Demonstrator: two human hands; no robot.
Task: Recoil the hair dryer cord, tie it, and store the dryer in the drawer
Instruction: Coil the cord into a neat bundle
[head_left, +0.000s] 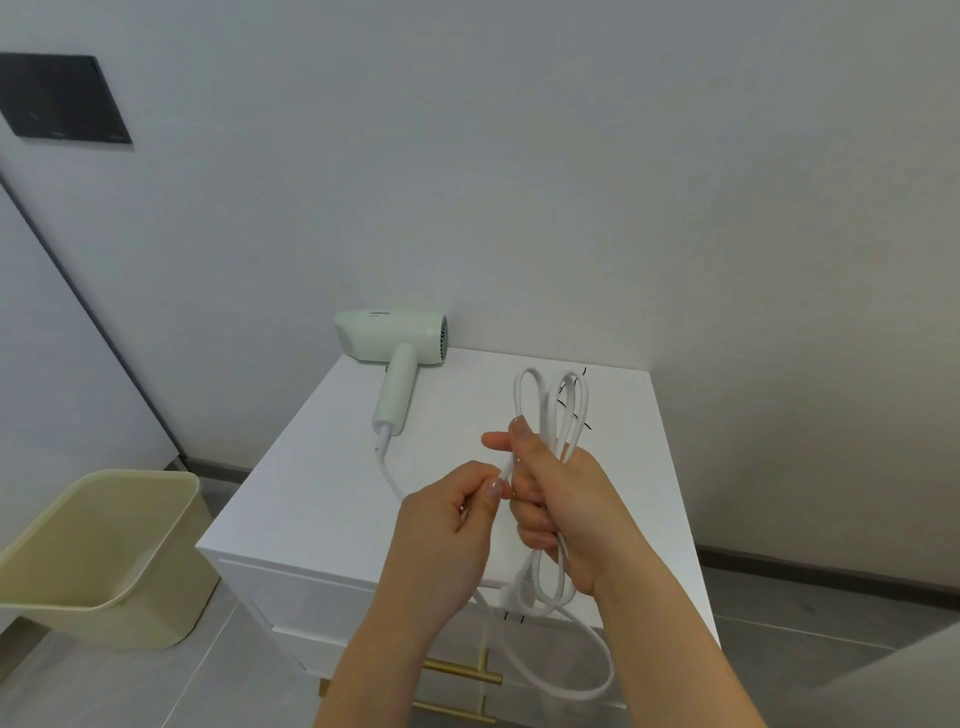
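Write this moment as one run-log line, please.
step: coiling; right hand: grips cord loops; left hand: pinches cord strand; hair dryer: lying on cabinet; tie: not done

I cannot read any text from my screen. On the body of the pale green hair dryer (395, 338) I see one short dark printed word, but it is too small to read. The black wall panel (62, 98) has faint marks, also not readable.

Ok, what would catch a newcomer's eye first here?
Centre frame, the right hand grips a bundle of looped white cord while the left hand pinches one strand. Behind them a pale green hair dryer lies at the back left of the white cabinet top.
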